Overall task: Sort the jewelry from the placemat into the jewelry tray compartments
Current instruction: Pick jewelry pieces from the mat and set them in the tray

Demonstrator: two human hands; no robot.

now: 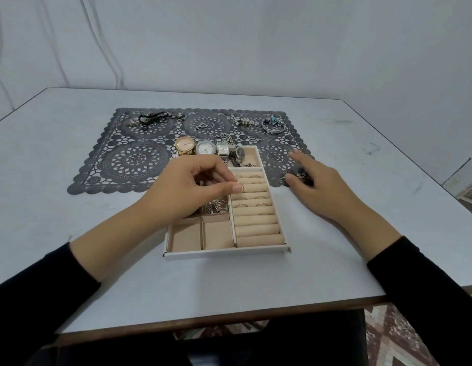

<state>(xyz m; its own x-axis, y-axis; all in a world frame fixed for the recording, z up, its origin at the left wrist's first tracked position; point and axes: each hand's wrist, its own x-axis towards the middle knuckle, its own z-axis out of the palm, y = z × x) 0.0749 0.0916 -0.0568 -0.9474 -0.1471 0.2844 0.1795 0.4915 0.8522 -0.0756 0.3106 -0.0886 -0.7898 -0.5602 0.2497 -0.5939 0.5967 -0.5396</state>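
A white jewelry tray [227, 252] with beige compartments lies on the table, its far end on a dark lace placemat [139, 162]. My left hand [200, 186] hovers over the tray and pinches a thin ring [239, 186] beside the ring rolls [256, 220], where several rings sit in the slots. My right hand [313, 180] rests at the placemat's right near corner, fingers loosely spread over a small dark item [299, 170]. Several watches [204, 147] stand along the tray's far end. Bracelets lie on the placemat's far edge: black cords [155, 118], beads [246, 122], a bangle [273, 125].
The grey table [322, 273] runs to a near edge at the bottom and a right edge by a tiled floor. A small charm [202, 126] and a chain [224, 137] lie mid-placemat. A compartment holds tangled silver pieces [216, 207]. The wall stands behind.
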